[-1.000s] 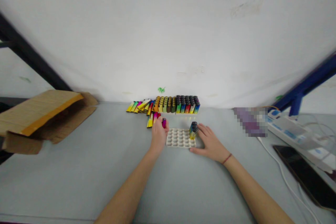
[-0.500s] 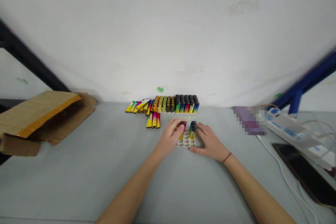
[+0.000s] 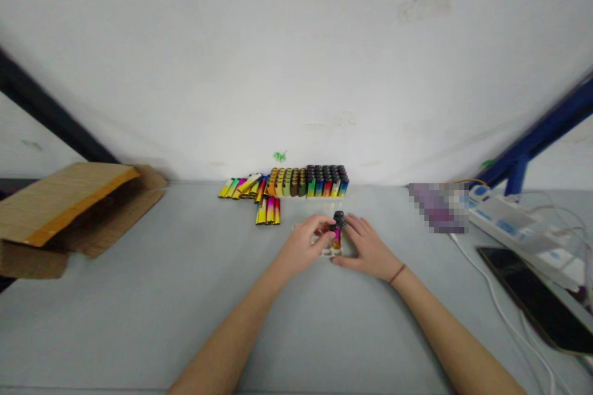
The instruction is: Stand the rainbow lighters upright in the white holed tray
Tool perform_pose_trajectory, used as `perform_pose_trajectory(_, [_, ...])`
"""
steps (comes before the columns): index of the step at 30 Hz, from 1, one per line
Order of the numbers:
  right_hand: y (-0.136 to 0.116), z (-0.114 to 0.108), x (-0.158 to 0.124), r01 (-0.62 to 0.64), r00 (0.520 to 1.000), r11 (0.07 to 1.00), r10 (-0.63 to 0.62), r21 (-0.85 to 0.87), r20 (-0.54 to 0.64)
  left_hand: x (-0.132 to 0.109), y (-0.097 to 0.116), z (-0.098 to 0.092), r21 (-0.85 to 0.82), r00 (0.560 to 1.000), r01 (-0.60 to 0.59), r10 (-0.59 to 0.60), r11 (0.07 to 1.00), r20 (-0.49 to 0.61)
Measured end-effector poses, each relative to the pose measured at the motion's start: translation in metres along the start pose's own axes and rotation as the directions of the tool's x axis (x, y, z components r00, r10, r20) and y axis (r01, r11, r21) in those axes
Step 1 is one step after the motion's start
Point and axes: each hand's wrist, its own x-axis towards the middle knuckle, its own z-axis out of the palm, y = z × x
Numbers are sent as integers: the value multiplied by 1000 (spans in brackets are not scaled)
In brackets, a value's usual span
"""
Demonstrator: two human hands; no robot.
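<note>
My left hand (image 3: 303,244) pinches a pink lighter (image 3: 336,237) and holds it upright over the white tray (image 3: 330,251), which my hands mostly hide. A few black-capped lighters (image 3: 340,218) stand in the tray's far right corner. My right hand (image 3: 368,248) lies on the tray's right side, fingers flat and slightly spread. Behind the tray, a block of upright lighters (image 3: 308,181) stands against the wall. Several loose coloured lighters (image 3: 245,187) lie left of that block, and three more lighters (image 3: 268,211) lie nearer me.
An open cardboard box (image 3: 69,207) lies on its side at the left of the grey table (image 3: 139,308). A white power strip (image 3: 504,222) with cables and a black phone (image 3: 532,296) sit at the right. A blue frame post (image 3: 528,157) rises behind them.
My left hand picked a pink lighter from the loose group and carried it right to the tray's far right corner. My right hand stayed on the tray. The view shifted slightly.
</note>
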Motion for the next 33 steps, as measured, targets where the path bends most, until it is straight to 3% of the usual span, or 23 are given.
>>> perform_pose_trajectory(10, [-2, -1, 1, -9, 1000, 1000, 9, 0, 7, -2, -2, 3, 76, 999, -42, 42, 996, 5])
perform_pose_trajectory(20, [-2, -1, 0, -10, 1000, 1000, 10, 12, 3, -4, 3, 4, 247, 960, -276, 254, 929, 117])
perform_pose_trajectory(25, [1, 2, -1, 4, 1000, 1000, -3, 16, -25, -4, 6, -7, 365, 956, -293, 270, 884, 114])
perform_pose_trajectory(27, [2, 2, -1, 12, 999, 1000, -12, 15, -31, -2, 4, -16, 410, 972, -228, 231, 883, 44])
perform_pose_trajectory(29, [2, 1, -1, 16, 999, 1000, -16, 12, -29, 1, -2, -29, 493, 981, -76, 154, 867, -119])
perform_pose_trajectory(31, [2, 0, 0, 17, 1000, 1000, -17, 7, -22, 4, -10, -46, 576, 948, 149, 49, 804, -315])
perform_pose_trajectory(33, [2, 0, 0, 16, 1000, 1000, -16, 3, -16, 5, -20, -64, 617, 892, 375, -90, 692, -442])
